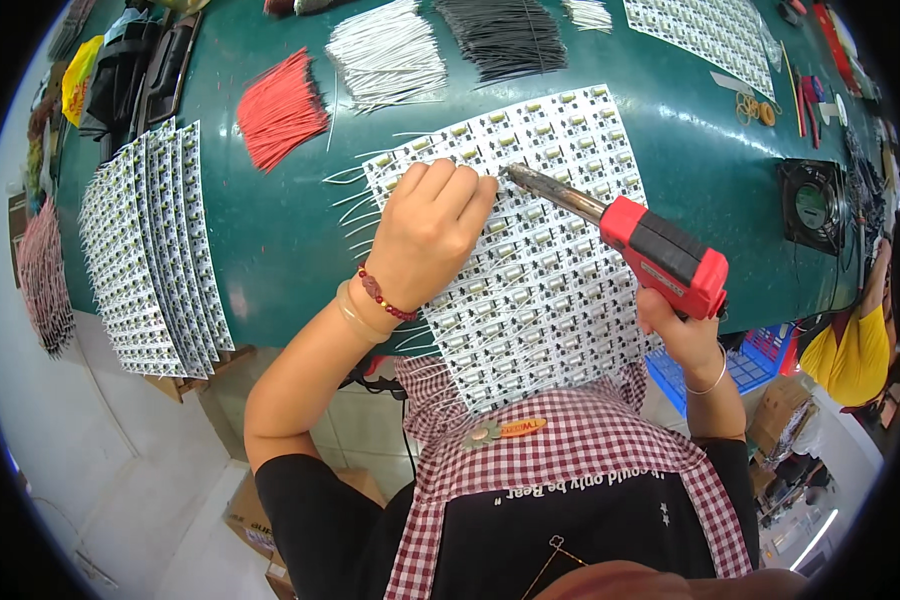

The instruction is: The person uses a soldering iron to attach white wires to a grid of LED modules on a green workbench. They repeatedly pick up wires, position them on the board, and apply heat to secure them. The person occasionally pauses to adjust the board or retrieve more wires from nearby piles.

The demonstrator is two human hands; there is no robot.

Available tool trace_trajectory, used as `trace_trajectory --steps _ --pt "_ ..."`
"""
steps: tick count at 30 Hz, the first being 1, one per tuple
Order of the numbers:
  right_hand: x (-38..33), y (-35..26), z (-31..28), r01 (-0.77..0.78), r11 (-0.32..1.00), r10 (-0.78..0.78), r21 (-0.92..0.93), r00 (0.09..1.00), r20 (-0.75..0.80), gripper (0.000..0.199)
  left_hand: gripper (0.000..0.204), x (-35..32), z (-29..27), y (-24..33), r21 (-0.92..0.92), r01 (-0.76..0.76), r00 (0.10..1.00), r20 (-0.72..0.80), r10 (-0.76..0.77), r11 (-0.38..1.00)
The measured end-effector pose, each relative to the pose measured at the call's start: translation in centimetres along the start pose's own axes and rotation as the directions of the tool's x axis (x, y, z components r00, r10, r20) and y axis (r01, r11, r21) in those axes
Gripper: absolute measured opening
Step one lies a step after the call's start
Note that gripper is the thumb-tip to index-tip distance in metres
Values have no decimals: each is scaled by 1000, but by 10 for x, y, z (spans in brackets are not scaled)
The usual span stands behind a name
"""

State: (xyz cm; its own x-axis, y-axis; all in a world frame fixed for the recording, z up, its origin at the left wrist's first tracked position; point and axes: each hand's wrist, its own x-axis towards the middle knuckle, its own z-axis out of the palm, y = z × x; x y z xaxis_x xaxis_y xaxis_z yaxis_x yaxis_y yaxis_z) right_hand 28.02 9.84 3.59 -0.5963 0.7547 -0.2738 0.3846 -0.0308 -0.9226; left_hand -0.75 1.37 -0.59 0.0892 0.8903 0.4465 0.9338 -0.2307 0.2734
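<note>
A white panel of small circuit boards (560,260) lies across the table's near edge, its lower end against my checked apron. White wires (355,195) stick out past its left side. My left hand (435,225) is closed over the panel's upper left part, fingertips pressed down; what they pinch is hidden. In my right hand (678,325) is a red and black soldering gun (662,250), gripped by its handle. Its metal tip (515,174) points left and reaches the panel just right of my left fingers.
Bundles of red wires (282,110), white wires (385,55) and black wires (500,35) lie along the far side. Stacked panels (150,250) overhang the left edge. A black fan (812,205) stands at right, above a blue basket (755,360). Another panel (705,35) lies far right.
</note>
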Motion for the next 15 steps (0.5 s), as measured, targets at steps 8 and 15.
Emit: trace_trajectory --steps 8,15 --pt "-3 -11 0 -76 982 85 172 995 -46 24 22 0 1 0 18 -4 1000 6 4 1000" --pt "-4 -12 1 -88 962 106 260 993 -56 23 21 1 0 1 94 -33 999 24 30 995"
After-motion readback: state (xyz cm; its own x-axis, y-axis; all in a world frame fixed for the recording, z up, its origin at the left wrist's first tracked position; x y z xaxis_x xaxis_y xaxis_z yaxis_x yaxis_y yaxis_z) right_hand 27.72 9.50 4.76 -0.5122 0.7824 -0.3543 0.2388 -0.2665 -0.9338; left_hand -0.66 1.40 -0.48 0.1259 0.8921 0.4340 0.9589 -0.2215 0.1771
